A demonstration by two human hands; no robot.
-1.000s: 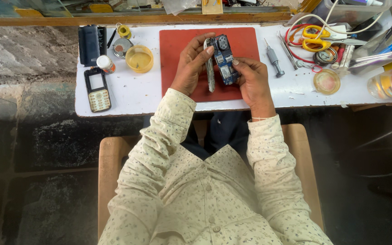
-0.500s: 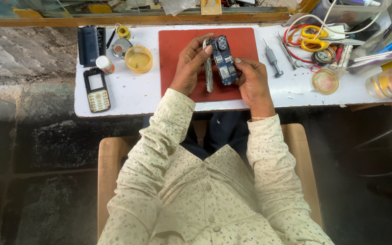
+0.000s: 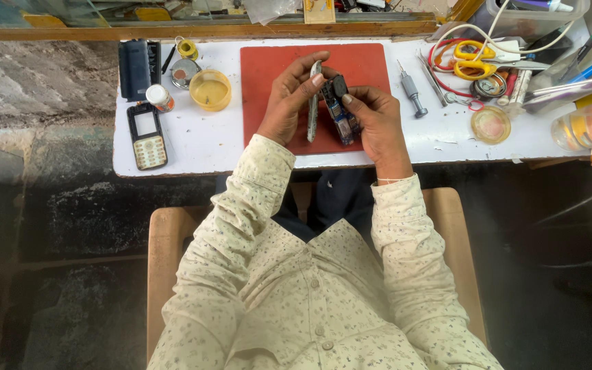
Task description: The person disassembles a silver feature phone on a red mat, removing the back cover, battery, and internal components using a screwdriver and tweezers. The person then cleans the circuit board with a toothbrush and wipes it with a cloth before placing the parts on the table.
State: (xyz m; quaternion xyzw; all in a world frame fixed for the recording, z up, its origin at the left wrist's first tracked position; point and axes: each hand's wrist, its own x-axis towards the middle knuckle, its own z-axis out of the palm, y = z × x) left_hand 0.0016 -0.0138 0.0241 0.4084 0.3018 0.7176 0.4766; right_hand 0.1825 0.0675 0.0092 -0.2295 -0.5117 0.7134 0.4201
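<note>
Both hands closed: left hand [image 3: 284, 103] pinching grey cover [image 3: 314, 103], right hand [image 3: 375, 116] gripping phone body [image 3: 340, 113], over red mat [image 3: 268, 65] at upper centre of table [image 3: 200, 147]. Best eased apart gently, evenly, kept low above mat.

White desk [image 3: 193, 147] against a wooden sill [image 3: 173, 31]. Rough grey stone ledge [image 3: 35, 82] at left. Dark floor [image 3: 49, 274]. Wooden chair [image 3: 166, 240] below. Even daylight.

- The opened phone [image 3: 340, 113] is lying partly hidden under the right hand [image 3: 378, 123].
- At two o'clock, the picture's edge is cutting off the taped jar [image 3: 590, 123].
- The tool clutter [image 3: 515, 68] is blurring together.
</note>
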